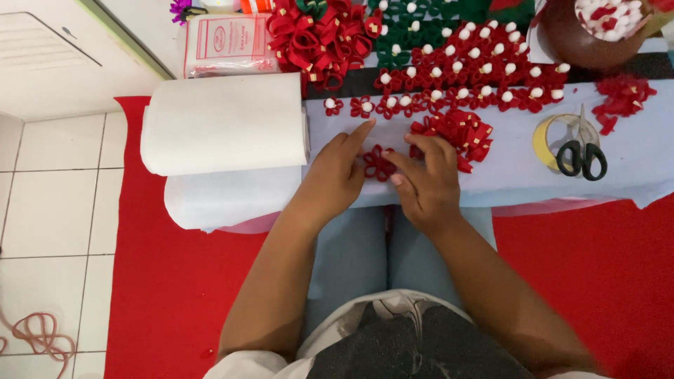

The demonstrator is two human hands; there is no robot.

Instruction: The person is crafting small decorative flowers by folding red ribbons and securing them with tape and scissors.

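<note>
A small red felt flower [378, 163] lies on the pale cloth-covered board [519, 161] in front of me. My left hand [337, 172] rests flat at its left side, index finger stretched toward the far edge. My right hand [425, 179] pinches the flower's right side with thumb and fingers. Just beyond my right hand sits a loose heap of red felt loops [460, 130].
Finished red flowers with white centres [477, 74] lie in rows at the back, beside green ones [407, 31] and a pile of red loops [319, 38]. A white fabric roll [225, 123] lies left. Scissors [581, 151] and a tape ring [547, 137] lie right. Red carpet [604, 267] surrounds the board.
</note>
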